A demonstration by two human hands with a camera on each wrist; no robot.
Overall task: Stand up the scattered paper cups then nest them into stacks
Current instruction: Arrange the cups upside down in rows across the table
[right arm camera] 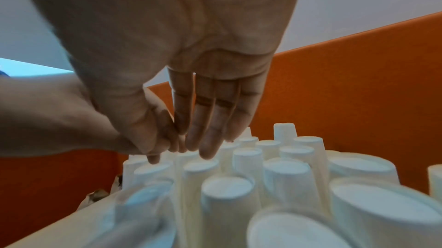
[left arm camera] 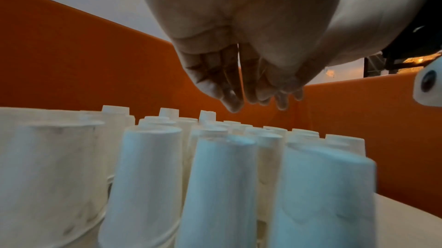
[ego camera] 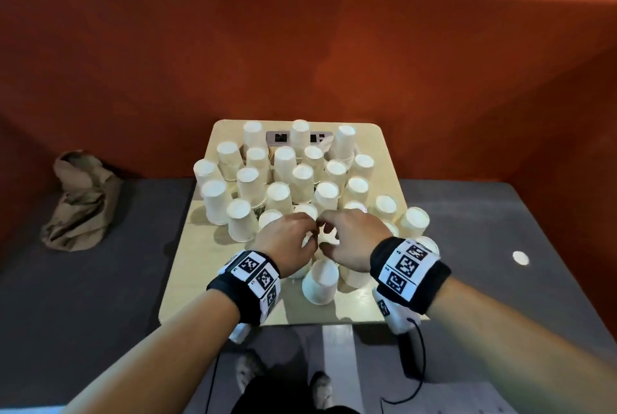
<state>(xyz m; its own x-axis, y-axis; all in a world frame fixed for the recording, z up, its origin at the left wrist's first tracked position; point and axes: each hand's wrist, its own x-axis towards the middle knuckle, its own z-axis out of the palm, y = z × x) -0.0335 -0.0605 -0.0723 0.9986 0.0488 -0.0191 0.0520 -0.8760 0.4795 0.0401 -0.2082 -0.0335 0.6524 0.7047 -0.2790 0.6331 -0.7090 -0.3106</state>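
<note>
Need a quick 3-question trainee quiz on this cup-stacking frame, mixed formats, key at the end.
1. True or false: the paper cups on the wooden board stand mouth-down.
2. The left hand and right hand are: A) at opposite board edges B) close together over the near cups C) under the board.
3. Fill in: left of the board lies a crumpled brown ____.

Key: 1 true. 2 B. 3 paper bag.

matt white paper cups (ego camera: 302, 180) on a smooth pale wood tabletop (ego camera: 197, 256).
</note>
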